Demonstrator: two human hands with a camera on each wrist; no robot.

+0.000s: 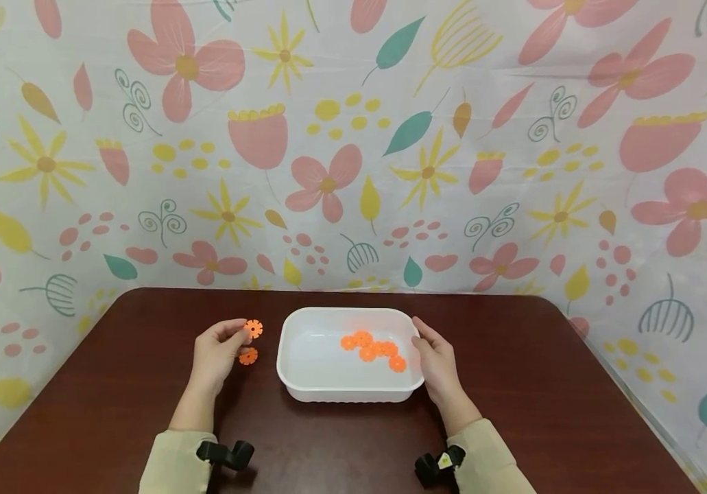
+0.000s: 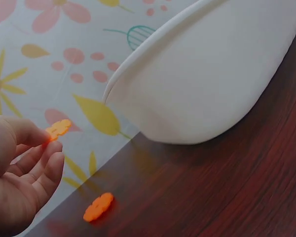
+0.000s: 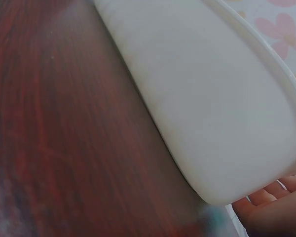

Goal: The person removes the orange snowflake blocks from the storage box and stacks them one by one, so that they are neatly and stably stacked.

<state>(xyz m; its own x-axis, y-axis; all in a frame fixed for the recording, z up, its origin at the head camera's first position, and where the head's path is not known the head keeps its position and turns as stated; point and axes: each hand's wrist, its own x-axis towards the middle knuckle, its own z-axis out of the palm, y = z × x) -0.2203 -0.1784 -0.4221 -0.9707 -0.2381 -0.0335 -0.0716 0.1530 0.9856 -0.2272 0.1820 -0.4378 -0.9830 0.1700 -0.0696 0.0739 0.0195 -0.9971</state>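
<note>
My left hand pinches an orange notched disc between thumb and forefinger, left of a white plastic basin. In the left wrist view the held disc is seen nearly edge-on at the fingertips. A second orange disc lies on the table just below that hand. Several more orange discs are gathered on the right half of the basin's floor. At the basin's right end, my right hand holds the rim. Fingers curl at the basin's outer side in the right wrist view.
The basin stands on a dark reddish-brown table with rounded far corners. Behind the far edge hangs a white cloth printed with flowers and leaves. Each wrist wears a black camera mount over a beige sleeve.
</note>
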